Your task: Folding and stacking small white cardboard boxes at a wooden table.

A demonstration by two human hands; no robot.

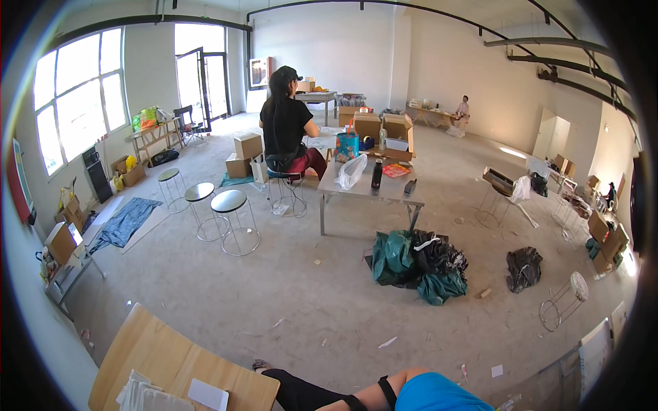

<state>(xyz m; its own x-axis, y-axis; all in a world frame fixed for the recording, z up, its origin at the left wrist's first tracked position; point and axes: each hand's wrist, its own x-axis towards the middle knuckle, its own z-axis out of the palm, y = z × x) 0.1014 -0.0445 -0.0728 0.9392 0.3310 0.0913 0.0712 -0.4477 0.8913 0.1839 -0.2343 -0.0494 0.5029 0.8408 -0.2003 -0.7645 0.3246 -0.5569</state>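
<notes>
Near wooden table (164, 356), lower left: white card (208, 394) and folded white cloths (140, 396) at edge. Hands out of view; grip state cannot tell. Risk: card sliding off edge if table bumped.

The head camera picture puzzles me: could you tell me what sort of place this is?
Probably a large workshop or studio space in use for packing or unpacking: open cardboard boxes on a grey table, full bin bags on the concrete floor, metal stools.

Bright daylight pours through the blown-out windows (79, 96) at left, the room is evenly lit and sharp, and the fisheye bends edges toward a dark rim.
</notes>
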